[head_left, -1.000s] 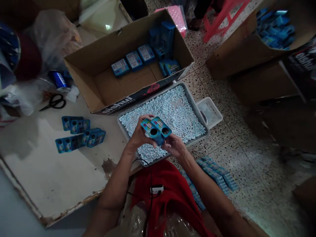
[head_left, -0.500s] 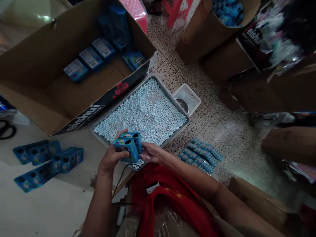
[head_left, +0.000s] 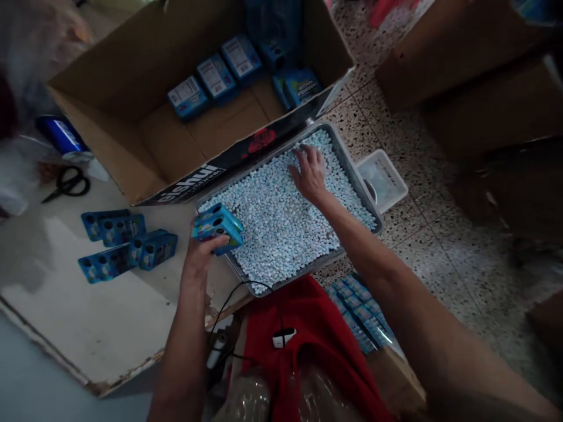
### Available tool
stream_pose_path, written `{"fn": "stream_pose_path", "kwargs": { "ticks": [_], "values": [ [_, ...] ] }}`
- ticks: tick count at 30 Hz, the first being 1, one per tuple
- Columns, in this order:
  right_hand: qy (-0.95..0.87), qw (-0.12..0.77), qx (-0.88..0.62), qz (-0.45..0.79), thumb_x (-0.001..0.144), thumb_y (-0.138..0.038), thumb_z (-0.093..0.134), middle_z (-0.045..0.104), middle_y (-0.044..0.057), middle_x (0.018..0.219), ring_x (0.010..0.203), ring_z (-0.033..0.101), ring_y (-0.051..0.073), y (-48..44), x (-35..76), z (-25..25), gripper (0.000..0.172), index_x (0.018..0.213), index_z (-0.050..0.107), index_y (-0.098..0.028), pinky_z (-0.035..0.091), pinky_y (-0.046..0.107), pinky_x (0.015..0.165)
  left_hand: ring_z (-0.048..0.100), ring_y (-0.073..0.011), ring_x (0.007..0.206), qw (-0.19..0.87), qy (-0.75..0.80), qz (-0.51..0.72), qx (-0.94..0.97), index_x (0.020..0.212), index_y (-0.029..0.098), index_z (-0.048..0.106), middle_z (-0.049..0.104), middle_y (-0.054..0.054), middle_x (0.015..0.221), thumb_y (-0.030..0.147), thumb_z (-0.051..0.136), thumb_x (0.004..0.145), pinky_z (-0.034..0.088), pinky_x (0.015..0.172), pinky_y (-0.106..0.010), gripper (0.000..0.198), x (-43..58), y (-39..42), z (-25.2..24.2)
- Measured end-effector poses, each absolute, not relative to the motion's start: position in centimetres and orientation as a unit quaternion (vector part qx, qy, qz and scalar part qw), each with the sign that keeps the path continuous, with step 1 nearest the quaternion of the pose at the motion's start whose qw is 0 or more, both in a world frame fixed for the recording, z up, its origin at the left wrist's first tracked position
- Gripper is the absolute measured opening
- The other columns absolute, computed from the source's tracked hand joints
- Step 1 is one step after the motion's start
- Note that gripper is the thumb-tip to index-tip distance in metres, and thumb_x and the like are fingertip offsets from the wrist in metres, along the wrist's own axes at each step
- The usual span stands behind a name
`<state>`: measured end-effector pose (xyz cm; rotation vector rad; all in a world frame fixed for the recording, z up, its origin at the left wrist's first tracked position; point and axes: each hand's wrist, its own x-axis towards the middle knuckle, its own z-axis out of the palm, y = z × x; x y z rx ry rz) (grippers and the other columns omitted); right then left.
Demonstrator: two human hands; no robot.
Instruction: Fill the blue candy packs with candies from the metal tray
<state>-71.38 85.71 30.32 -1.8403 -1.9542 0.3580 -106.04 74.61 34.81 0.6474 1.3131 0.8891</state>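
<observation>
Two blue boxes [head_left: 217, 227], holes up, clamped in the closed left hand [head_left: 200, 255] over the tray [head_left: 353, 177] corner. Right hand [head_left: 310, 173] spread flat on the pellets [head_left: 277, 228], gripping nothing visible. Carton [head_left: 132, 117] holds few packs; tray heaped full.

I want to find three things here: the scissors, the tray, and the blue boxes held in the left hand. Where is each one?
scissors [head_left: 67, 184], head view, on the black handles.
tray [head_left: 316, 265], head view, on the near rim.
boxes [head_left: 216, 226], head view, on the face with round holes.
</observation>
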Motion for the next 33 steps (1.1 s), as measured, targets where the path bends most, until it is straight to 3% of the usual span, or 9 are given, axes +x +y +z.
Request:
{"fn": "stream_pose_path", "kwargs": {
  "ticks": [3,7,12,17,20,23,25,29,33],
  "values": [
    [-0.711,0.177,-0.674,0.098,0.108,-0.045,0.045,0.052,0.019,0.15,0.145,0.04,0.038,88.0,-71.2,28.5,0.047,0.142,0.062,-0.017,0.036,0.064,0.123,0.073,-0.0244,0.086,0.651,0.579,0.379,0.312,0.108,0.017,0.075,0.078,-0.004,0.098,0.028,0.102,0.048,0.062,0.085,-0.041,0.067,-105.5,77.5,33.3],
    [-0.726,0.158,-0.661,0.106,0.112,-0.053,0.034,0.057,0.016,0.141,0.14,0.042,0.038,87.8,-72.9,27.7,0.051,0.135,0.066,-0.021,0.037,0.063,0.117,0.074,-0.0255,0.098,0.65,0.551,0.347,0.391,0.114,0.018,0.074,0.079,-0.005,0.111,0.021,0.106,0.038,0.06,0.092,-0.038,0.082,-103.6,80.5,32.4],
    [-0.763,0.143,-0.612,0.151,0.112,-0.059,0.031,0.062,0.014,0.131,0.131,0.047,0.035,86.3,-76.0,27.4,0.056,0.129,0.07,-0.023,0.038,0.055,0.113,0.074,-0.0284,0.108,0.703,0.52,0.309,0.373,0.125,0.022,0.071,0.077,-0.006,0.125,0.021,0.104,0.041,0.059,0.094,-0.038,0.091,-101.0,82.4,31.6],
    [-0.78,0.131,-0.554,0.26,0.114,-0.045,0.032,0.069,0.013,0.122,0.119,0.052,0.03,83.2,-77.0,28.4,0.049,0.126,0.072,-0.02,0.041,0.045,0.109,0.074,-0.0251,0.102,0.748,0.506,0.275,0.329,0.132,0.018,0.068,0.078,-0.005,0.115,0.017,0.103,0.031,0.057,0.094,-0.036,0.107,-98.1,80.9,31.0],
    [-0.781,0.162,-0.473,0.373,0.114,-0.045,0.03,0.073,0.013,0.116,0.111,0.059,0.028,79.6,-75.2,30.2,0.052,0.125,0.074,-0.019,0.045,0.044,0.109,0.074,-0.0256,0.1,0.773,0.479,0.254,0.33,0.134,0.021,0.067,0.078,-0.004,0.114,0.017,0.104,0.034,0.059,0.09,-0.036,0.107,-98.2,78.3,32.2],
    [-0.742,0.228,-0.488,0.399,0.111,-0.053,0.039,0.074,0.008,0.131,0.128,0.059,0.027,75.5,-71.8,31.8,0.047,0.132,0.074,-0.029,0.043,0.046,0.119,0.073,-0.029,0.114,0.774,0.459,0.255,0.354,0.14,0.026,0.065,0.075,-0.004,0.124,0.017,0.105,0.039,0.06,0.095,-0.037,0.109,-100.3,76.3,33.6],
    [-0.683,0.253,-0.608,0.317,0.11,-0.054,0.043,0.065,0.006,0.149,0.147,0.048,0.028,73.3,-69.7,32.0,0.046,0.141,0.069,-0.032,0.033,0.053,0.129,0.071,-0.0302,0.123,0.751,0.481,0.28,0.354,0.138,0.028,0.066,0.074,-0.004,0.13,0.018,0.106,0.037,0.059,0.1,-0.038,0.11,-102.1,75.7,33.7],
    [-0.59,0.208,-0.76,0.175,0.107,-0.056,0.043,0.042,0.015,0.169,0.164,0.026,0.036,70.9,-69.1,29.8,0.061,0.155,0.056,-0.02,0.024,0.064,0.132,0.069,-0.0342,0.126,0.729,0.529,0.277,0.335,0.132,0.025,0.071,0.075,-0.008,0.129,0.022,0.107,0.031,0.06,0.101,-0.042,0.107,-103.3,75.5,31.8],
    [-0.609,0.213,-0.73,0.225,0.107,-0.048,0.039,0.044,0.018,0.168,0.16,0.034,0.034,70.5,-73.2,27.7,0.059,0.154,0.056,-0.018,0.027,0.061,0.133,0.072,-0.0354,0.122,0.766,0.472,0.284,0.332,0.137,0.025,0.068,0.077,-0.005,0.123,0.033,0.108,0.031,0.061,0.099,-0.041,0.114,-100.6,74.4,29.6]
  ]
}}
